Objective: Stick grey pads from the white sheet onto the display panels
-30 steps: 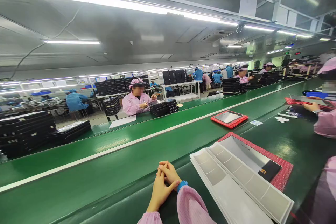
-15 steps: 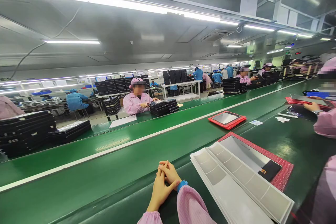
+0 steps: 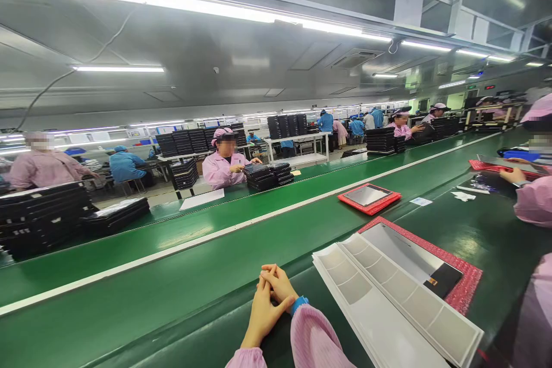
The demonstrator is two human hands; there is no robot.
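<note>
- White compartment tray (image 3: 397, 310): lower right of frame, just right of the hands, not touching them; long, divided into rows of shallow cells, lying flat and angled on the dark green bench top (image 3: 172, 345), running off the bottom edge.
- Left hand (image 3: 261, 313): bottom centre, fingers laced with the other hand, closed, holding nothing; rests low on the bench, pink sleeve (image 3: 245, 358) at frame bottom.
- Right hand (image 3: 280, 284): laced over the left hand, also closed and empty; blue wristband (image 3: 299, 305) at wrist, pink sleeve (image 3: 313, 342) below it.
- Red-edged mat (image 3: 468, 282): right of the tray, tray's long side overlapping it; grey panel (image 3: 399, 253) lies on it, black strip (image 3: 444, 279) on the panel's lower right corner.
- Red tray with silver panel (image 3: 368, 196): on the green conveyor belt (image 3: 241, 247), centre right, well apart from the hands.
- Co-worker's hand (image 3: 513, 175): right edge, on a flat panel over a red mat (image 3: 495, 168), blue box (image 3: 520, 155) just beyond.
- Seated co-worker (image 3: 224, 164): pink smock and cap, centre left across the belt, hands at black stacked trays (image 3: 259, 177).
- Black tray stacks (image 3: 38, 215): lower left of frame; standing person in pink (image 3: 43, 167) just behind them.
- Blue-coated worker (image 3: 126, 167): seated, left of centre, further back.
</note>
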